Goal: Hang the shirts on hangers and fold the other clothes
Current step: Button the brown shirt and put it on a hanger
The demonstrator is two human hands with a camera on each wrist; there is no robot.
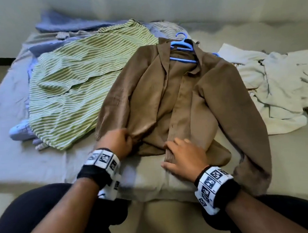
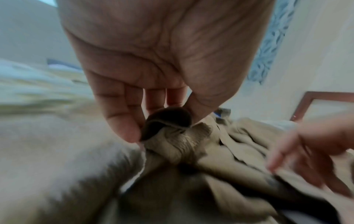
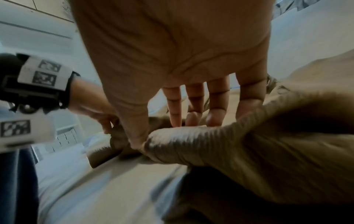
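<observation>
The left hand (image 1: 118, 143) pinched the bottom edge of the brown shirt (image 1: 175, 97) between its thumb and fingers (image 2: 122, 121), with a small bunch of cloth caught in the pinch. The right hand (image 1: 185, 156) lay flat on the other front flap near the hem, its fingers (image 3: 193, 106) spread and pressing the cloth down onto the bed (image 1: 44, 169). The step in hand looked like closing or smoothing the front of the shirt now that it was on the hanger (image 1: 182, 46). To do it well, I think the flat hand should hold its flap firm while the pinching hand pulls its edge gently across, so the two front edges meet in a straight line and the cloth does not bunch. A hard tug could drag the shoulders off the hanger, so the pull should be small. The brown shirt lay face up in the middle of the bed, front open, sleeves spread out to each side, with the blue hanger poking out at the collar. Just to its left lay a green striped shirt (image 1: 86, 81) on top of some blue clothes (image 1: 68, 24). To its right lay a heap of white clothes (image 1: 278, 90), not folded yet.
</observation>
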